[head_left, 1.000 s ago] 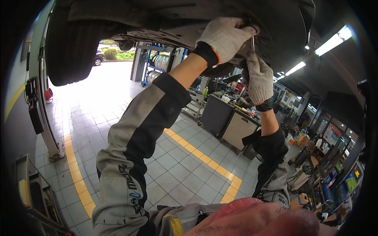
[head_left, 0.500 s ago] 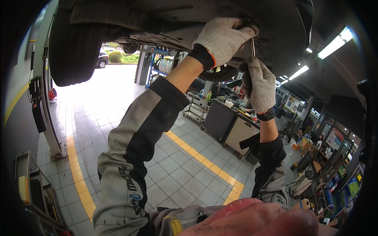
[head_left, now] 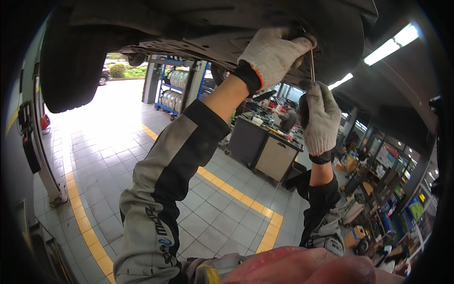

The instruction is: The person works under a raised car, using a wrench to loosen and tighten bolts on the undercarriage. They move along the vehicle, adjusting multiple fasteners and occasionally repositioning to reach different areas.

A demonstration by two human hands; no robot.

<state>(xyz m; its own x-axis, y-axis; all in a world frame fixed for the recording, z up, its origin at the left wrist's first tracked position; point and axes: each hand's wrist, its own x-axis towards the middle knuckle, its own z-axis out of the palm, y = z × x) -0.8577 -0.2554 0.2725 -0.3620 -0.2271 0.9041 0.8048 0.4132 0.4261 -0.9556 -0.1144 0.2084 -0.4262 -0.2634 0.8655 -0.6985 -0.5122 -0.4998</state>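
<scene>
Overhead is the dark underside of a raised car. My left hand, in a white knit glove, reaches up against it, with fingers closed at the upper end of a slim metal-shafted tool. Lower and to the right, my gloved right hand is closed around the tool's lower end, its fingertips dark with grime. The shaft stands nearly upright between both hands. Its tip and whatever it meets on the underside are hidden by my left fingers; my right hand covers the lower end.
A car tyre hangs at upper left beside a lift post. Beyond my arms stand tool cabinets and a blue rack of wheels. Shelves and clutter fill the right. Yellow lines cross the tiled floor.
The view has shifted, so the cabinets and wheel rack sit further left. Both hands keep their hold on the tool beneath the car and appear slightly lower and to the right.
</scene>
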